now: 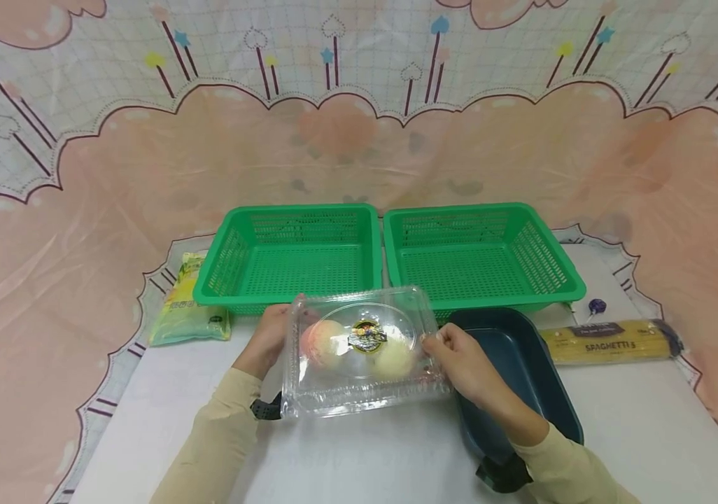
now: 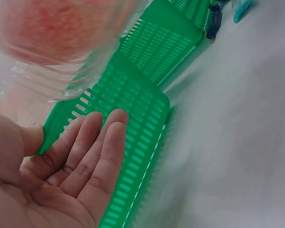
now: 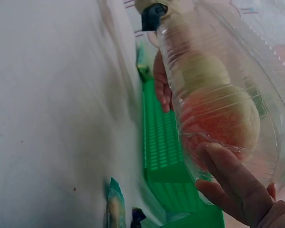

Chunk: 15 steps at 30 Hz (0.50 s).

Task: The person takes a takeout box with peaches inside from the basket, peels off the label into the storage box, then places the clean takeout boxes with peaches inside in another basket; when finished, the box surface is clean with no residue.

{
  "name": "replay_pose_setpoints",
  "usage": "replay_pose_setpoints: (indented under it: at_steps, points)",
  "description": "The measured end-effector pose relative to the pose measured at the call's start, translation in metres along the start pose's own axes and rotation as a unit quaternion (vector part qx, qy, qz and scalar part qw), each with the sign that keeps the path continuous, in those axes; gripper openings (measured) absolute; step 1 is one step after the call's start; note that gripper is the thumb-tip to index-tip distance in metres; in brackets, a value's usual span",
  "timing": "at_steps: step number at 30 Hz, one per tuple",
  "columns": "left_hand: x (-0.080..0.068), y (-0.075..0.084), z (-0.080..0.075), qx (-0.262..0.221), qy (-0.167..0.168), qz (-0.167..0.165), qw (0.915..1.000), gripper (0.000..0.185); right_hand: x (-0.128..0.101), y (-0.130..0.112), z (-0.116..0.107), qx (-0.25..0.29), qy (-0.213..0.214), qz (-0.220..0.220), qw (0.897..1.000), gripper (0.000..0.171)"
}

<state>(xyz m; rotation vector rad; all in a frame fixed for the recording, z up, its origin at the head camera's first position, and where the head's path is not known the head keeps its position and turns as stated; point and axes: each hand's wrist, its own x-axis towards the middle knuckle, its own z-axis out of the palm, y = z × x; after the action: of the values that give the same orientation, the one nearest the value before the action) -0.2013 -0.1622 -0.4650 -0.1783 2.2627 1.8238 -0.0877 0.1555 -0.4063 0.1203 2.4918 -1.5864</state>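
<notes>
A clear plastic clamshell box [image 1: 359, 395] with a dark and yellow round label is lifted over the table, a little tilted. Inside lie two round bun-like pieces, one pink and cream [image 1: 323, 343], the other pale yellow [image 1: 395, 359]. My right hand [image 1: 466, 364] pinches the box's right edge; in the right wrist view its fingers [image 3: 228, 173] lie against the plastic. At the box's left side is my left hand [image 1: 269, 336], partly behind it in the head view. The left wrist view shows that hand [image 2: 80, 166] with fingers extended and loose, the box above them.
Two green plastic baskets [image 1: 290, 301] [image 1: 485, 304] stand side by side at the back. A yellow-green bag [image 1: 192, 308] lies left of them. On the right are a dark blue tray [image 1: 516, 357], a spaghetti pack [image 1: 611, 343] and a purple-wrapped lollipop [image 1: 597, 306].
</notes>
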Motion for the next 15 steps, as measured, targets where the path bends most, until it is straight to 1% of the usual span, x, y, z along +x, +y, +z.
replay_pose_setpoints:
  at_steps: [5, 10, 13, 15]
  points:
    - [0.001, 0.000, 0.000, 0.017, -0.008, -0.003, 0.9998, 0.054, -0.002, 0.005, 0.000, 0.000, -0.005, -0.001, 1.000, 0.026]
    - [0.002, 0.002, 0.000, 0.029, -0.020, -0.012, 0.9993, 0.059, -0.005, 0.009, 0.001, 0.004, -0.010, 0.001, 1.000, 0.026]
    - [0.002, 0.002, -0.001, 0.032, -0.027, -0.015, 0.9990, 0.058, -0.006, 0.011, 0.002, 0.008, -0.017, 0.002, 1.000, 0.028]
    - [0.002, 0.003, -0.003, 0.039, -0.025, -0.017, 0.9988, 0.058, -0.006, 0.011, 0.002, 0.007, -0.017, 0.000, 1.000, 0.028]
